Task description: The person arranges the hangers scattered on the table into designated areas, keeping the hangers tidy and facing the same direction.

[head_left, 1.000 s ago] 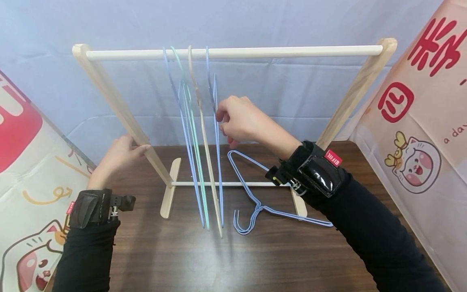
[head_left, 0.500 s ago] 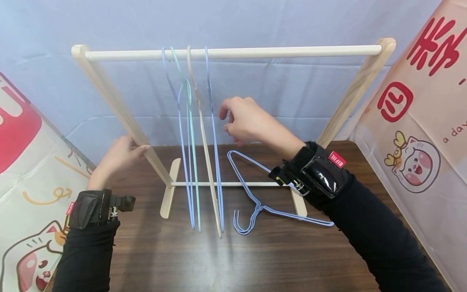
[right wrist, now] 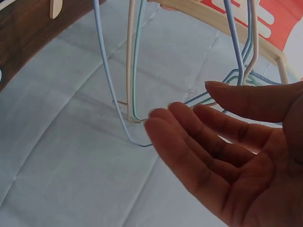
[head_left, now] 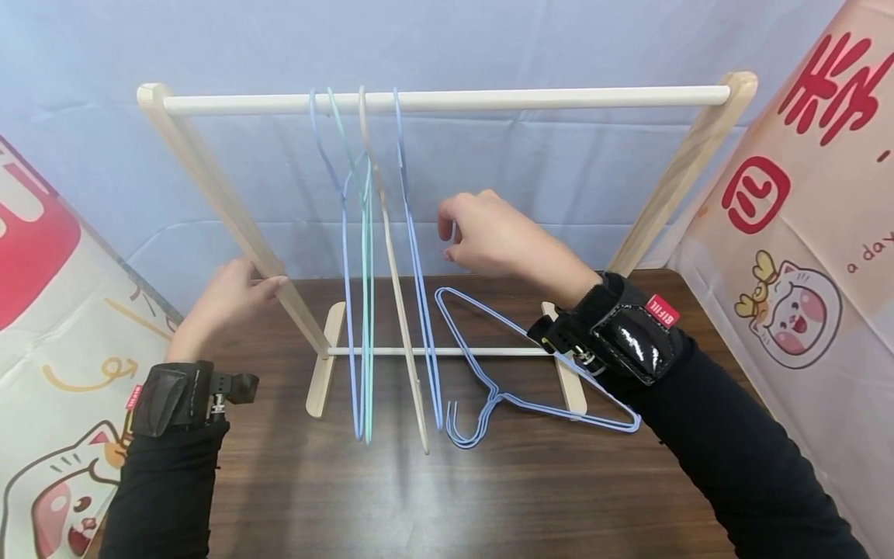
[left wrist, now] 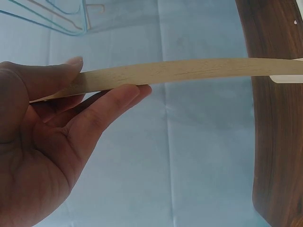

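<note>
My left hand (head_left: 226, 303) holds the left post (head_left: 218, 194) of a wooden clothes rack; in the left wrist view the thumb lies on one side of the post (left wrist: 189, 69) and fingers on the other. From the white rail (head_left: 559, 98) hang a blue hanger (head_left: 345, 272), a green hanger (head_left: 372, 310), a beige hanger (head_left: 394, 268) and another blue hanger (head_left: 421, 287). My right hand (head_left: 489, 235) is in the air just right of that last one, apart from it, fingers loosely bent and holding nothing. The right wrist view shows the hand's palm (right wrist: 251, 175) beside the hangers.
Blue hangers (head_left: 492, 388) lie stacked on the brown wooden table (head_left: 419, 505), partly under the right forearm. The rack's lower bar (head_left: 447, 352) and feet (head_left: 327, 365) stand behind. Printed cloths (head_left: 782, 194) flank both sides, with a blue backdrop behind.
My right hand has moved right, away from the rightmost hanging blue hanger. The hanging hangers have swung slightly. The left hand stays on the post.
</note>
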A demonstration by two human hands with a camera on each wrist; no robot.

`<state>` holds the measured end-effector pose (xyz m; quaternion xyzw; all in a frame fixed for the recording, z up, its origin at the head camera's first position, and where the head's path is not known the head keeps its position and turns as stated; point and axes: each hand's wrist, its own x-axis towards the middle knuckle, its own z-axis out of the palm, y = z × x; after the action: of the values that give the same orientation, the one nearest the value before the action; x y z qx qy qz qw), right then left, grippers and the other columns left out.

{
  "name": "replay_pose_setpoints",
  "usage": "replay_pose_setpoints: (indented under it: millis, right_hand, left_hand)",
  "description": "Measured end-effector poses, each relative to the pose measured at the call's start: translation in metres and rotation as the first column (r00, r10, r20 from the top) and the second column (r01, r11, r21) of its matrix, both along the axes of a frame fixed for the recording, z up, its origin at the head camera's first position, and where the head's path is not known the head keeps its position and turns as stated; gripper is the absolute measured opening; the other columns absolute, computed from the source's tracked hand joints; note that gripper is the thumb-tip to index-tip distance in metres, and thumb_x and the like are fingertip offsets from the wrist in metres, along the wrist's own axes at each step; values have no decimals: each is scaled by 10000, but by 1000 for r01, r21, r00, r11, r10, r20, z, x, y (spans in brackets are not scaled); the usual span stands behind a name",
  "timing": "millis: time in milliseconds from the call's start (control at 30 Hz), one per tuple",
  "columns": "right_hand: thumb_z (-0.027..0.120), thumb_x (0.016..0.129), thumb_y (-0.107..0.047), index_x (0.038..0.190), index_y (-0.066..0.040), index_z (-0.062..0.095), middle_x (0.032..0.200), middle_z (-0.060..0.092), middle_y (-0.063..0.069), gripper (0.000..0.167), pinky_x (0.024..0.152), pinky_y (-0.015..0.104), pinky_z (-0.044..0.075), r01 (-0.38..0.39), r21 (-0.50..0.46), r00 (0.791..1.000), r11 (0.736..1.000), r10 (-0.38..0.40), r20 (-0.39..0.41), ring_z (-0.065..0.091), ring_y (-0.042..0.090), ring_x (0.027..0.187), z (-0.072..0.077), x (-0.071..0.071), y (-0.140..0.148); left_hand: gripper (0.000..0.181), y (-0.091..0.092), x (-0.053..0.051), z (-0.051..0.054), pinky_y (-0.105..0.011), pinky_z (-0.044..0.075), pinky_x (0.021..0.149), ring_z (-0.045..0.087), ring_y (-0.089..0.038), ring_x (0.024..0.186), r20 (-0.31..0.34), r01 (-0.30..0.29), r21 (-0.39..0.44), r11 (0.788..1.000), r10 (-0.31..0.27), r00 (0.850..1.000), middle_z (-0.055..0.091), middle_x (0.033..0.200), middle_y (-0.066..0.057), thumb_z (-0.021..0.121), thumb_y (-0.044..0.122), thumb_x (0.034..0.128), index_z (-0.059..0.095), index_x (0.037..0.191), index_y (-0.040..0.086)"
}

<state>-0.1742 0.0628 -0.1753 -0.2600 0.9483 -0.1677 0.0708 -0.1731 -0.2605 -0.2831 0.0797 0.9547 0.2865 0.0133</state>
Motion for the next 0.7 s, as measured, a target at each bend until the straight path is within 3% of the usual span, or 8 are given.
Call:
replay_pose_setpoints:
  millis: [67,300,700]
  right_hand:
    - [597,820,-42,950,-3,587,881,635,108,136,755,355,434,-4,9,1000,1000,4,-2,573,238,856,-2,-1,1]
    - [622,814,-60,955,-1,592,884,631,109,156,755,378,440,15,59,1000,998,-14,-13,568,260,866,-3,-1,8]
    - [631,821,-111,949,12,587,872,623,117,183,726,387,441,32,75,999,997,-33,11,566,263,833,-21,-6,28]
  left_hand:
    - [391,0,0,0,-316,347,507,425,-175,544,3,-2,0,1000,2,1000,598,790,-154,479,267,954,543,1085,-96]
    - [388,0,0,0,-321,406,581,577,-236,714,14,-14,13,1000,14,1000,634,894,-231,486,258,950,535,1095,-99]
    - [385,0,1,1,-321,400,553,570,-241,679,14,-10,19,1000,9,1000,634,869,-223,485,255,950,538,1085,-101]
